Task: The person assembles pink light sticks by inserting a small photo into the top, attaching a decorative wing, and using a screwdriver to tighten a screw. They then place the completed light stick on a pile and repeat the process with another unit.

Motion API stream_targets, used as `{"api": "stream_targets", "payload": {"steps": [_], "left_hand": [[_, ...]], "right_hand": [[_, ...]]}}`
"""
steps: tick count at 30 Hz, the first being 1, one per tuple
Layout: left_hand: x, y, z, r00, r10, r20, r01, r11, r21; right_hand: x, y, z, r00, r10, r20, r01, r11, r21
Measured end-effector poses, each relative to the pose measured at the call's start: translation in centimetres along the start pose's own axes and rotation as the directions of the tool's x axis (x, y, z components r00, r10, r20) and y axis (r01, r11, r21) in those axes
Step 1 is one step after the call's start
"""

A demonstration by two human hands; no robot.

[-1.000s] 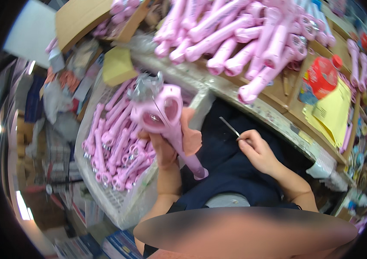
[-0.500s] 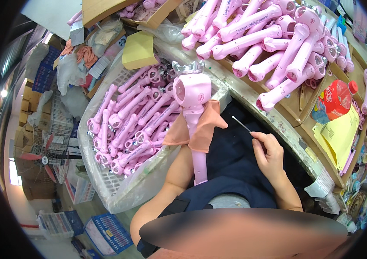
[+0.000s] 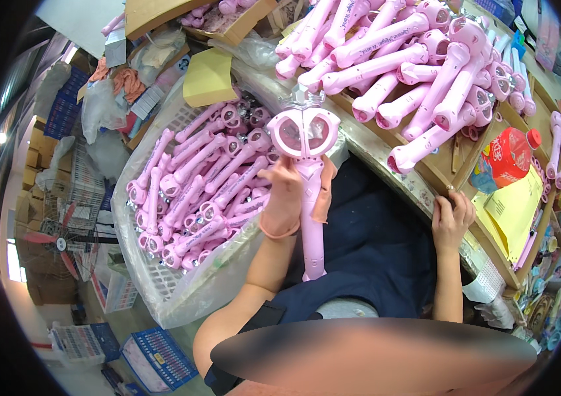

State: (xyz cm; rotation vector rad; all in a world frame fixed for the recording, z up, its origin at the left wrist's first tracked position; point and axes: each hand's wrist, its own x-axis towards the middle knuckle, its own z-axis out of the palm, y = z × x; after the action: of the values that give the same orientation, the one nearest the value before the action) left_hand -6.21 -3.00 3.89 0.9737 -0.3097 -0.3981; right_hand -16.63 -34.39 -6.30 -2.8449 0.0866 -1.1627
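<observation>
A pink toy wand [image 3: 313, 218] with a silver crown [image 3: 303, 98] and two round clear windows in its head stands nearly upright in front of me. My left hand [image 3: 285, 177] grips its neck, closed around it with an orange cloth [image 3: 322, 191] between. The wand's lower end rests by my dark clothing. At the table's front edge my right hand [image 3: 453, 214] is closed, fingertips together over a cardboard tray. Something small and pale shows at its fingertips, but I cannot make out what it is.
Left of me, a plastic-lined white crate [image 3: 181, 307] is full of pink wands, with a yellow card [image 3: 208, 78] at its far edge. More wands [image 3: 386, 59] are heaped on the table. A red-labelled bottle [image 3: 508, 158] and yellow paper [image 3: 511, 204] lie at the right.
My right hand has moved right to the table edge; the thin stick it held no longer shows clearly. The wand has turned its windowed face toward me, and the cloth has shifted around its neck.
</observation>
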Motion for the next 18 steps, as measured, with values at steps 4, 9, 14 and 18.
{"api": "stream_targets", "payload": {"steps": [4, 9, 14, 18], "left_hand": [[-2.5, -0.4, 0.6, 0.995, 0.04, -0.089, -0.039, 0.999, 0.013], [-4.8, -1.7, -2.4, 0.994, -0.019, -0.11, 0.032, 0.992, 0.124], [-5.4, -2.1, -4.0, 0.993, -0.017, -0.115, 0.03, 0.992, 0.118], [-5.0, -1.8, -3.1, 0.988, 0.052, -0.144, -0.046, 0.998, 0.044]], "right_hand": [[-0.1, -0.2, 0.4, 0.998, 0.069, 0.005, -0.069, 0.996, -0.063], [0.3, -0.5, 0.0, 0.997, 0.079, 0.018, -0.078, 0.997, -0.024], [0.1, -0.8, 0.1, 0.995, 0.1, 0.018, -0.099, 0.995, -0.011], [0.6, -1.3, -0.9, 0.995, 0.077, -0.066, -0.073, 0.996, 0.058]]}}
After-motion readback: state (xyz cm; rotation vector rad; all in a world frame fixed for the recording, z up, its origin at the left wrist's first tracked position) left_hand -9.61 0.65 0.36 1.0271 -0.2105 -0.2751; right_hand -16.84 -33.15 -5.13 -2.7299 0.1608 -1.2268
